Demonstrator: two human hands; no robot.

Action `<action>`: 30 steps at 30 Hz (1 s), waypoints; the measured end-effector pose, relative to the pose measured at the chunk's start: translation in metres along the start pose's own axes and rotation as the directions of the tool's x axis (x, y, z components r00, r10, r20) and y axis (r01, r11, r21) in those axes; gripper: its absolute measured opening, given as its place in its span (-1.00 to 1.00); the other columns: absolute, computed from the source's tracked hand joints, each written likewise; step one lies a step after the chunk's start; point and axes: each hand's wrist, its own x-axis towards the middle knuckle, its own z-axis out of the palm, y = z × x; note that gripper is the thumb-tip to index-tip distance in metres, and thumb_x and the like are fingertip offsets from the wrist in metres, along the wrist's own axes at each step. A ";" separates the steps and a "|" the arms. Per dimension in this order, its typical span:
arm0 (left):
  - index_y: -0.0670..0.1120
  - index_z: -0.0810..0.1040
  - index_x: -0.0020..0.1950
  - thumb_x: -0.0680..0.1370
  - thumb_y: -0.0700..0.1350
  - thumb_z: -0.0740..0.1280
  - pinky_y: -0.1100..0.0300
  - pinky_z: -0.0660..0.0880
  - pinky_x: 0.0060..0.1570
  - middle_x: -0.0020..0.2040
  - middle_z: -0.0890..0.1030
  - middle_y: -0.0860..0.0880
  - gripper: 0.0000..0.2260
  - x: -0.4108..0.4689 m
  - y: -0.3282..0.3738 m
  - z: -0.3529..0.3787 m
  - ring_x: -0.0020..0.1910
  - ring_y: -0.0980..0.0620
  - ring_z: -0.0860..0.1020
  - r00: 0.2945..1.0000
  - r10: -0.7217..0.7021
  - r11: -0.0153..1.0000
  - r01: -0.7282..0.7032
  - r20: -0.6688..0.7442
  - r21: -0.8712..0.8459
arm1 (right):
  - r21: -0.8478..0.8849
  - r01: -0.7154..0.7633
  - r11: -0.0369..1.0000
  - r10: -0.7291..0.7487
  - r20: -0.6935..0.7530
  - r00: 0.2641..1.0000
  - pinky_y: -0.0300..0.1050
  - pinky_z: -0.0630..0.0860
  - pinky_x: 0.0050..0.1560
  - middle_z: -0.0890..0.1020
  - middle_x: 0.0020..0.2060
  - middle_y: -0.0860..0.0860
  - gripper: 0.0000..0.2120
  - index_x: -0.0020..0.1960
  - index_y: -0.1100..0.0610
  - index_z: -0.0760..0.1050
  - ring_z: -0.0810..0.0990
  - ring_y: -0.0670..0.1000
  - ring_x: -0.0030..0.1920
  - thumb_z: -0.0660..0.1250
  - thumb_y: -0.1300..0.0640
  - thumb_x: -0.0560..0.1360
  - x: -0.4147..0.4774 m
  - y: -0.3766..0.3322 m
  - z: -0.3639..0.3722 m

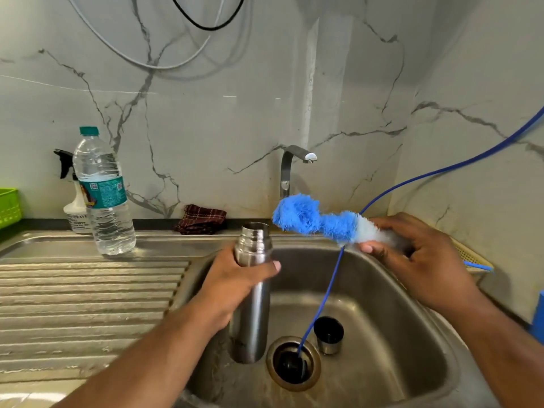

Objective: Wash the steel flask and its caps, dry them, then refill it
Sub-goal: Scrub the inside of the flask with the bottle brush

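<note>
Marble wall [206, 136], white with grey veins, rises beyond the left hand [235, 278] and right hand [424, 260] and turns a corner past the right one. Steel sink basin [397, 334] lies beneath them; its ribbed drainboard [88, 293] spreads left of the left hand. Tap [286, 172] stands behind, between them.

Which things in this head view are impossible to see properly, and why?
Head view throughout.
Inside of the steel flask: mouth seen side-on.
Handle of the brush: covered by the right hand.
Label of the spray bottle: partly behind the water bottle.
The green basket: cut off by the left edge.
The dark object in the drain: too dark to identify.
</note>
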 end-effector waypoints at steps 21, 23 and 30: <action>0.00 0.65 0.12 0.47 -0.28 0.53 0.31 0.60 -0.01 0.03 0.73 0.07 -0.71 -0.017 0.000 0.019 0.07 0.14 0.68 0.948 0.250 0.968 -0.242 0.196 -0.064 | -0.058 0.205 0.977 -0.194 0.159 0.968 -0.05 0.57 -0.14 0.59 0.00 -0.22 -0.63 0.29 -0.23 0.58 0.62 -0.11 -0.04 0.32 -0.28 0.53 -0.002 -0.020 0.023; 0.03 0.63 0.17 0.46 -0.22 0.56 0.28 0.60 0.02 0.03 0.73 0.08 -0.67 -0.015 0.003 0.015 0.07 0.15 0.68 0.953 0.263 0.965 -0.261 0.151 -0.033 | -0.018 0.174 0.985 -0.170 0.123 0.978 -0.16 0.53 -0.09 0.60 -0.01 -0.21 -0.63 0.28 -0.32 0.54 0.63 -0.14 -0.03 0.29 -0.36 0.52 0.000 -0.013 0.013; 0.08 0.57 0.17 0.40 -0.12 0.62 0.18 0.62 -0.05 -0.01 0.71 0.03 -0.59 -0.010 0.009 0.008 -0.04 0.07 0.68 0.958 0.280 0.959 -0.282 0.068 0.016 | -0.189 0.021 0.982 -0.018 0.015 1.000 -0.05 0.56 -0.23 0.62 -0.04 -0.23 -0.66 0.16 -0.19 0.69 0.62 -0.15 -0.10 0.40 -0.31 0.48 -0.003 0.013 -0.009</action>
